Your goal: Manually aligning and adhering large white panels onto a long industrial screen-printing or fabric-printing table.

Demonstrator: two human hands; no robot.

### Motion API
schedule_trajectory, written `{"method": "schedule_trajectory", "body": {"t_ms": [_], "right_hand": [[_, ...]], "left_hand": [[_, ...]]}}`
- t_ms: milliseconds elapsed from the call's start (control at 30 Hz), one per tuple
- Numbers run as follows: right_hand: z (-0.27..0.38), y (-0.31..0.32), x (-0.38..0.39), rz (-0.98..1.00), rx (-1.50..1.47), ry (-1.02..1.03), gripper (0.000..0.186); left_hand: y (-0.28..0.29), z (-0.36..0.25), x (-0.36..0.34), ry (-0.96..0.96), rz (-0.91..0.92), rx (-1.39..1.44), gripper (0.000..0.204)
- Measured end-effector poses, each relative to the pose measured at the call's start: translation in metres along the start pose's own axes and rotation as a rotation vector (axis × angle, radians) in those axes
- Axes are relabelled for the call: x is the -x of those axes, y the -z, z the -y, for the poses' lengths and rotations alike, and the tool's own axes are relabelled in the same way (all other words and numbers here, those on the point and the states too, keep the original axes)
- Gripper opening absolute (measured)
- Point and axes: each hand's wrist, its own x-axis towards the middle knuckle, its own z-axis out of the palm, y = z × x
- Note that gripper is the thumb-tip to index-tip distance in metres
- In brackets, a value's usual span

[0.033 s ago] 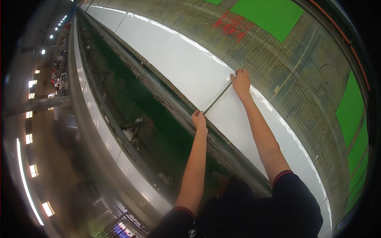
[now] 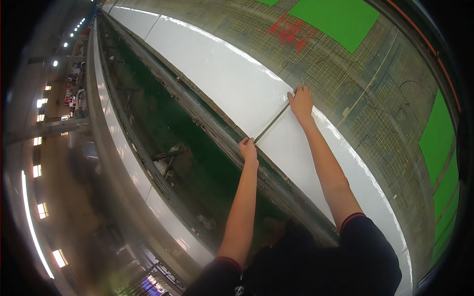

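A thin dark grey strip [image 2: 271, 124] lies straight across a long white surface [image 2: 212, 66] from edge to edge. At its near left end, the fingers of my left hand [image 2: 248, 150] are closed in a pinch, by the dark rail edge. My right hand [image 2: 302, 104] grips the far end at the white surface's right edge, thumb on the white side and fingers curled over the edge. My fingers cover both ends of the strip.
A dark metal rail [image 2: 197, 116] runs along the left of the white surface, beside a gap over a green floor [image 2: 163, 106]. To the right is a worn, grid-marked table [image 2: 345, 93] with green sheets [image 2: 340, 22] and red marks. Another white strip [image 2: 116, 130] curves along the left.
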Motion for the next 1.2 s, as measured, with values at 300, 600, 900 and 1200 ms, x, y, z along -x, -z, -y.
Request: {"method": "schedule_trajectory", "body": {"t_ms": [300,600,900,1200], "right_hand": [[-0.003,0.011,-0.013,0.115,-0.096,-0.071,0.027],[-0.014,-0.003,-0.01,-0.065,-0.224,-0.101,0.021],[-0.016,-0.007,-0.001,-0.232,-0.68,-0.102,0.019],[-0.016,-0.014,0.0,-0.276,-0.393,-0.053,0.018]], "left_hand": [[-0.013,-0.001,-0.006,0.072,0.065,-0.082,0.029],[-0.001,0.002,0.011,0.06,0.17,0.225,0.022],[-0.005,-0.005,0.023,-0.065,0.185,-0.097,0.038],[-0.013,-0.01,0.016,-0.036,0.133,-0.226,0.034]]}}
